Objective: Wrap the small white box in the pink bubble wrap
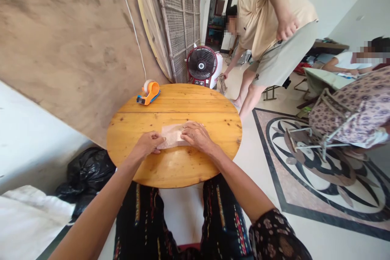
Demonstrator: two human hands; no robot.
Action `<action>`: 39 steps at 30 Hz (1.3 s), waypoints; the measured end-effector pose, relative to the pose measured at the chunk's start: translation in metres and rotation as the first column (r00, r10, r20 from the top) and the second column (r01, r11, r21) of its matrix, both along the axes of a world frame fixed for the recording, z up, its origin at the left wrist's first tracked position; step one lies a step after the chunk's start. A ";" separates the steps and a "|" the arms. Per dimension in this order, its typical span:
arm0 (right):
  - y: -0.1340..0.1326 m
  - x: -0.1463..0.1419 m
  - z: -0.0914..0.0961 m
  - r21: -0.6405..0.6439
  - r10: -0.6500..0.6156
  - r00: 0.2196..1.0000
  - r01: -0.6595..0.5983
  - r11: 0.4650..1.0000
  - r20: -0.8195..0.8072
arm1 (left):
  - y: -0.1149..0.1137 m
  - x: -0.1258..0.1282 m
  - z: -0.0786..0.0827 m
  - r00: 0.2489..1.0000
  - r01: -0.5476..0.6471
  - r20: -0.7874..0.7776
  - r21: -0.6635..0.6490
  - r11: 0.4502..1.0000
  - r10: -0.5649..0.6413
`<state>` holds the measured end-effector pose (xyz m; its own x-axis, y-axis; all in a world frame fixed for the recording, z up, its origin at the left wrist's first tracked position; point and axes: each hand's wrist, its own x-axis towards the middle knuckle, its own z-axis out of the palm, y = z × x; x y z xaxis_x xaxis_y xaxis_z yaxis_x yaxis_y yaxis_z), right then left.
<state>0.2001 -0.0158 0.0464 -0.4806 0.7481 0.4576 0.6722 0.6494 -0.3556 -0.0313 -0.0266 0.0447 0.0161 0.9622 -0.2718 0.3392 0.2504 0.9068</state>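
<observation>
On the round wooden table (183, 166) lies a thin, pale, see-through sheet (169, 132), perhaps plastic or soft wrap. A small whitish flat piece (179, 135) rests on it at the right. My left hand (150, 143) pinches the sheet's left end between thumb and fingers. Over the right end, my right hand (196, 135) has its fingers bent down on the sheet and the small piece; its fingertips are partly hidden. An orange tape dispenser (151, 92) with a roll of tape stands farther back on the left of the table.
Behind the table stands a dark red fan (201, 65). A person in a beige shirt (258, 20) bends over beyond the right back edge. Black bags (89, 168) lie low on the left. Other people sit at a table (324, 77) on the right.
</observation>
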 end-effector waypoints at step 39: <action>0.012 -0.001 -0.004 -0.041 0.077 0.997 -0.077 0.996 -0.004 | 0.003 0.041 -0.004 0.904 -0.112 -0.390 0.179 0.977 0.175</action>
<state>0.1995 -0.0040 0.0421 -0.5365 0.7270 0.4285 0.6195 0.6841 -0.3850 0.0101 -0.0231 0.0410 -0.2056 0.9754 -0.0791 0.6526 0.1969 0.7316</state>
